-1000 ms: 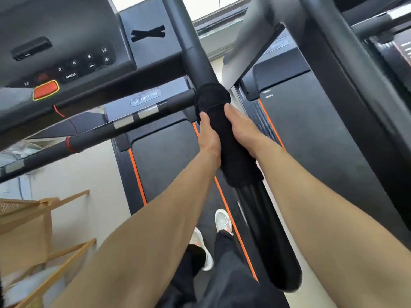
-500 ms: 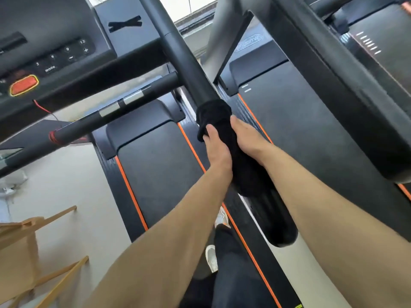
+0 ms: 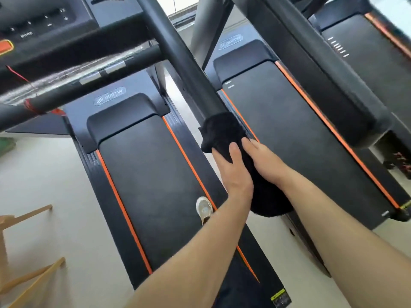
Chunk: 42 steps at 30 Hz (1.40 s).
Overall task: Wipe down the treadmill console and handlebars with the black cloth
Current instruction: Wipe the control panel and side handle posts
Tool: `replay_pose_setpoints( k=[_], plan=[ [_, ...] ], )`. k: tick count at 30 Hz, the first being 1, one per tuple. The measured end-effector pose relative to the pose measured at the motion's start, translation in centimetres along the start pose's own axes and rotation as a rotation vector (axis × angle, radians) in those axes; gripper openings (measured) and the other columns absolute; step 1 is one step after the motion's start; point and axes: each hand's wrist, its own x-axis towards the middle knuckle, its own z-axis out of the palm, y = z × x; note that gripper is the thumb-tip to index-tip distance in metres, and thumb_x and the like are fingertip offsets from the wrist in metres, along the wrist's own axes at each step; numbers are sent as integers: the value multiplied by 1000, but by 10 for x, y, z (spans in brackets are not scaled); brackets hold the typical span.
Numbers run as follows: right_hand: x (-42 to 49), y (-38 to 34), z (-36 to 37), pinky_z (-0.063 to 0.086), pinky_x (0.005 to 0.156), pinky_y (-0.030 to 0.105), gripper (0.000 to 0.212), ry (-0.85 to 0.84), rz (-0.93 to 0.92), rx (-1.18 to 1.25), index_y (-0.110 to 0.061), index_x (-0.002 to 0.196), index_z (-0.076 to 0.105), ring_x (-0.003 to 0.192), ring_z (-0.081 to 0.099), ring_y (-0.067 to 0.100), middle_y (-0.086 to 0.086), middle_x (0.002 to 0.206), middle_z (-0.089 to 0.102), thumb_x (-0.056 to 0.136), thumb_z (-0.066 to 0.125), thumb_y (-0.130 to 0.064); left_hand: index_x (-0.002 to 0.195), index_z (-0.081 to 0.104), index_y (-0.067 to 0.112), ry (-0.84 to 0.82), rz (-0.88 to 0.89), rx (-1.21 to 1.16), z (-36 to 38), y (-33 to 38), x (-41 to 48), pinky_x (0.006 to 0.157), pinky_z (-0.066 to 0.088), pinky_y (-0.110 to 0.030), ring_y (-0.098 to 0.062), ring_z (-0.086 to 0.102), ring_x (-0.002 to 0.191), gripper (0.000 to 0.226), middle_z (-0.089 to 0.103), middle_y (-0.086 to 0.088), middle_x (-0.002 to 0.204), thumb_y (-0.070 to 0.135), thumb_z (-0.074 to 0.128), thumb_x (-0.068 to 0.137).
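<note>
The black cloth [image 3: 224,132] is wrapped around the lower end of the right handlebar [image 3: 184,63] and covers it down to the tip. My left hand [image 3: 233,170] grips the cloth from the left, with the thumb on top. My right hand [image 3: 264,161] grips it from the right. Both are clenched around the cloth with the bar inside.

I judge that this is the handlebar part of the task. To do it well, I should press evenly from both sides and turn the cloth a little while sliding, so that the underside is cleaned too. The free end is close, so a careless pull can take the cloth off the tip.

Upward, the bar is bare until it meets the front crossbar [image 3: 89,85] under the console [image 3: 44,25]. The thick arm of the neighbouring treadmill [image 3: 322,85] stands to the right, apart from my hands, so that side has less room.
</note>
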Motion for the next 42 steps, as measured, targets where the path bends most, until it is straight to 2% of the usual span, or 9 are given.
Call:
replay_pose_setpoints(
  k=[8, 14, 19, 22, 26, 31, 35, 38, 42],
  plan=[
    [36, -40, 3, 32, 90, 24, 59, 9, 48, -45, -12, 137, 61, 129, 52, 22, 11, 138, 60, 107, 29, -50, 143, 44, 18, 112, -51, 64, 13, 32, 29, 90, 37, -28, -26, 56, 120, 62, 59, -5, 133, 62, 40, 99],
    [71, -49, -3, 55, 66, 20, 39, -128, 137, 390, -22, 92, 75, 72, 74, 6, -7, 84, 78, 99, 53, -54, 149, 41, 21, 97, -5, 20, 10, 52, 76, 103, 44, -35, -20, 57, 112, 68, 58, 4, 122, 64, 45, 97],
    [50, -20, -2, 57, 85, 33, 38, -228, 82, 479, -22, 113, 75, 89, 76, 15, -1, 97, 80, 101, 52, -49, 151, 41, 28, 25, 11, -57, 2, 36, 55, 108, 47, -45, -21, 60, 120, 87, 62, 2, 134, 74, 54, 79],
    [19, 12, -5, 55, 97, 39, 34, -218, 11, 452, -26, 126, 68, 104, 73, 16, -1, 113, 77, 103, 51, -43, 145, 47, 36, 38, 64, -44, 3, 8, 18, 108, 46, -41, -15, 61, 116, 66, 65, 9, 126, 68, 51, 87],
    [-36, 65, 5, 50, 101, 38, 31, -55, -65, 425, -30, 123, 66, 111, 68, 9, -7, 116, 74, 99, 50, -41, 143, 45, 43, 90, 134, -47, 8, -49, -49, 99, 42, -26, -3, 58, 115, 42, 62, 25, 119, 52, 42, 102],
    [-76, 103, 33, 48, 101, 32, 38, 166, -143, 250, -54, 138, 38, 121, 57, 2, -15, 136, 58, 100, 30, -58, 159, 24, 31, 4, 206, 96, -2, -107, -78, 101, 39, -13, 21, 46, 118, 58, 48, 25, 139, 50, 29, 104],
    [-66, 113, 52, 46, 107, 52, 58, 321, -257, 299, -32, 149, 35, 134, 51, 20, 1, 148, 50, 100, 31, -64, 157, 27, 40, -121, 178, 148, -19, -100, -58, 102, 40, -13, 10, 52, 124, 69, 54, 20, 142, 69, 26, 95],
    [-83, 115, 83, 28, 119, 54, 73, 418, -219, 281, -15, 158, 13, 149, 25, 22, 5, 162, 23, 98, 36, -48, 144, 52, 37, -197, -36, -47, -24, -76, -33, 112, 43, -38, -11, 59, 126, 88, 64, 6, 136, 92, 41, 76],
    [-85, 109, 101, 27, 118, 56, 70, 497, -223, 353, -24, 158, 4, 151, 17, 25, 8, 164, 14, 99, 34, -45, 142, 53, 12, -219, -190, -198, -20, -55, -30, 89, 56, -25, -13, 65, 102, 74, 68, -4, 121, 68, 30, 99]
  ],
)
